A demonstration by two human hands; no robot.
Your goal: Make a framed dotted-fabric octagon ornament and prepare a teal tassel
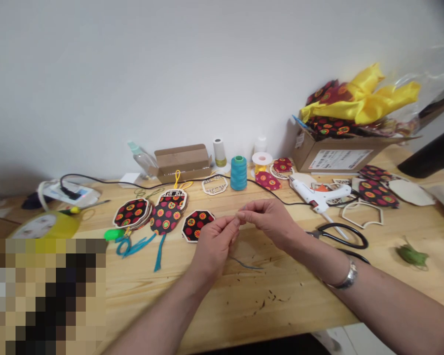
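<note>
Over the middle of the table, my left hand [219,241] and my right hand [268,222] meet at their fingertips, both closed in a pinch. A thin blue-grey thread [247,265] trails from under my left hand onto the wood. What lies between the right fingertips is too small to make out. Just left of my left hand is an octagonal patterned fabric piece [196,226] with a pale rim, partly covered by that hand. Black-handled scissors [355,235] lie beyond my right forearm, which hides part of them.
A teal thread spool [239,173] stands behind my hands. A white glue gun [316,193] rests at right, near a cardboard box [333,155] of fabric. Patterned pieces [131,213] and a tasselled pouch [166,217] lie left. Green thread [411,254] sits far right. A black cable [107,181] crosses the back.
</note>
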